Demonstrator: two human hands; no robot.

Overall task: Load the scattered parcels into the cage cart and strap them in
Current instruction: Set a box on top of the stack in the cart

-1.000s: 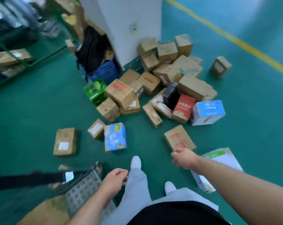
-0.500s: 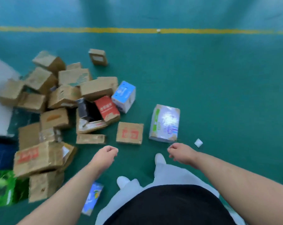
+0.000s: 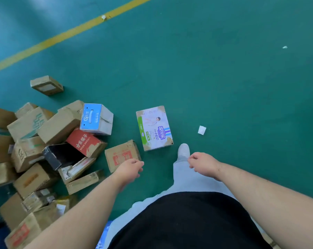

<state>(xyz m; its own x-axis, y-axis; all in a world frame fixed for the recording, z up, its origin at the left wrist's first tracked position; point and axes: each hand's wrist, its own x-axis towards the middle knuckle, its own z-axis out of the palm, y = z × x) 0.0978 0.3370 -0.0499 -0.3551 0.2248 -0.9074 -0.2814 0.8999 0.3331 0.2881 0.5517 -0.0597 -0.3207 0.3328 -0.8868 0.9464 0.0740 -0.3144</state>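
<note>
Hovering empty: left hand [image 3: 129, 168] and right hand [image 3: 203, 163], fingers loosely curled. White printed parcel [image 3: 154, 127] lies just beyond the fingertips. It looks stiff, probably light; grip its 2 long sides.

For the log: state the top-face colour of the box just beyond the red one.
Blue with white print, on the box; head view.

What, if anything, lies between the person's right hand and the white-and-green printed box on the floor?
Nothing blocks it. Between the right hand and the white-and-green box lie only bare green floor and the person's own white shoe, beside the box's near corner. No other parcel intervenes.
</note>
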